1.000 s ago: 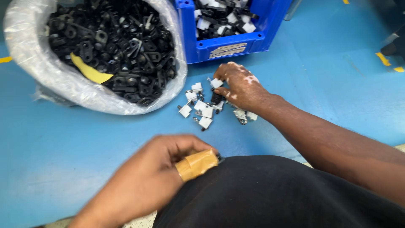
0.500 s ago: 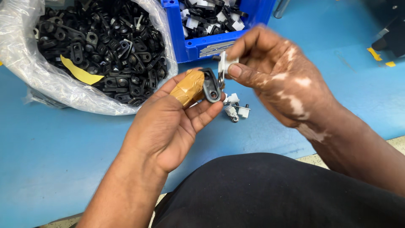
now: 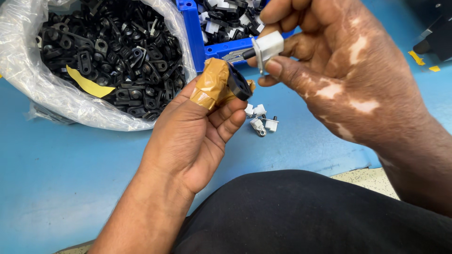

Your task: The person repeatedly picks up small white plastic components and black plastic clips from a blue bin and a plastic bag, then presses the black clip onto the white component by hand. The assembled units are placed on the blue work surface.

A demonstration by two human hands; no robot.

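1. Clear plastic bag (image 3: 52,101), far left on the blue tabletop (image 3: 70,164), lies open and full of black plastic clips (image 3: 117,51); a yellow slip (image 3: 87,84) lies among them.
2. Your left hand (image 3: 188,141) is closed on one black clip (image 3: 239,84), pinched between the tape-wrapped thumb (image 3: 212,84) and the fingers. Keep that pinch firm and the clip's opening turned toward the right hand.
3. Loose white clips (image 3: 261,120) lie on the tabletop just beyond your left fingertips.
4. Blue bin (image 3: 221,47) behind holds mixed black and white parts.
5. Your right hand (image 3: 348,75) grips a white clip with a black pin (image 3: 267,47) between thumb and forefinger, near the black clip but apart from it. Line it up squarely before joining.
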